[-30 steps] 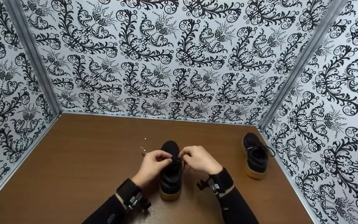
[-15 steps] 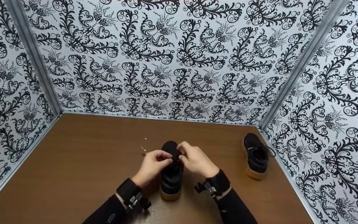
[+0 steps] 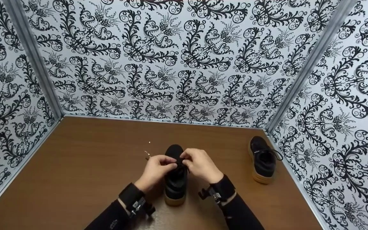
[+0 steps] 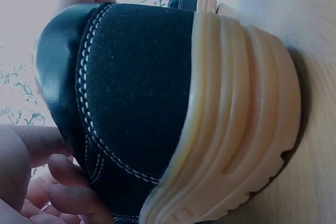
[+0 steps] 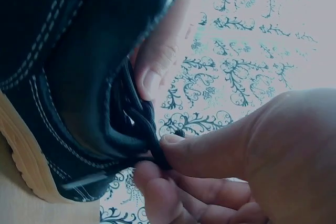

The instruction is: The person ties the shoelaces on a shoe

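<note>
A black lace-up shoe (image 3: 175, 187) with a tan gum sole stands on the table, toe pointing away, heel toward me. From behind, the left wrist view shows its dark heel panel (image 4: 136, 82) with white stitching. My left hand (image 3: 157, 169) pinches at the laces over the tongue, thumb against forefinger. Across from it, my right hand (image 3: 202, 164) grips a black shoelace (image 5: 152, 132) between thumb and fingers. In the right wrist view the left thumb (image 5: 152, 83) lies against the crossed laces. The fingers hide much of the lacing in the head view.
A matching black shoe (image 3: 264, 163) with a loop of lace sticking out stands at the right, near the side wall. Small light specks (image 3: 148, 154) lie on the brown table (image 3: 85, 166) left of the first shoe. Patterned panels (image 3: 158, 64) enclose three sides.
My right hand has shifted left toward the shoe's lacing, rising slightly midway and settling lower again. My left hand and both shoes stay where they were.
</note>
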The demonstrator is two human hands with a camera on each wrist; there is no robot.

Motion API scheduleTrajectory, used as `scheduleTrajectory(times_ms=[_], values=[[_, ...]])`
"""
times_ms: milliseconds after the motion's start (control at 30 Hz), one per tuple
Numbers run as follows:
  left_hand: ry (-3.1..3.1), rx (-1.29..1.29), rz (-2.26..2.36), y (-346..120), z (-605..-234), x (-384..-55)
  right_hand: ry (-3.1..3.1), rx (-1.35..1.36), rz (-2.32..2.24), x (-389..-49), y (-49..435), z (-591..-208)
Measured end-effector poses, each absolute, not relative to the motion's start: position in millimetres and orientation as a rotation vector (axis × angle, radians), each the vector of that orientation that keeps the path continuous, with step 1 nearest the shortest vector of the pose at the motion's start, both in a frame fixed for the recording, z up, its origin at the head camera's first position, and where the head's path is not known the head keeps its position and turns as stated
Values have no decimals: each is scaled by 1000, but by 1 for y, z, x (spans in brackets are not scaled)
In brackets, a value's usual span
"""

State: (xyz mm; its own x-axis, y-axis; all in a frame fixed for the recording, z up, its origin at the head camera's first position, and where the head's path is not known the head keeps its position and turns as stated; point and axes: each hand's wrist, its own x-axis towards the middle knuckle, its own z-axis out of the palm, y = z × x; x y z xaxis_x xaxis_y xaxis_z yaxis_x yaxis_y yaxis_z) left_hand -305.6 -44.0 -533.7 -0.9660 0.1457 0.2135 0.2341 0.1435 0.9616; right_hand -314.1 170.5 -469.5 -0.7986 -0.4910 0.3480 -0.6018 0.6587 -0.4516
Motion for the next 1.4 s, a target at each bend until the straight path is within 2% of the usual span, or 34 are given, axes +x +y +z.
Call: scheduleTrajectory(times_ms=[333,600,1067,1400], values=[[-2281,-360,-2046,-42,-531,-304,-2661,914,799,-314,168,-474],[-2289,-314,-2057,-42,-531,-303,-2749,829,791,-315,167,-473],[-2278,-300,-2080,-44,-532,-305,-2658,941,672,-314,166,-475],[-2265,-313,-2118,-46,-534,-306,-2643,882,710,-313,160,-479]])
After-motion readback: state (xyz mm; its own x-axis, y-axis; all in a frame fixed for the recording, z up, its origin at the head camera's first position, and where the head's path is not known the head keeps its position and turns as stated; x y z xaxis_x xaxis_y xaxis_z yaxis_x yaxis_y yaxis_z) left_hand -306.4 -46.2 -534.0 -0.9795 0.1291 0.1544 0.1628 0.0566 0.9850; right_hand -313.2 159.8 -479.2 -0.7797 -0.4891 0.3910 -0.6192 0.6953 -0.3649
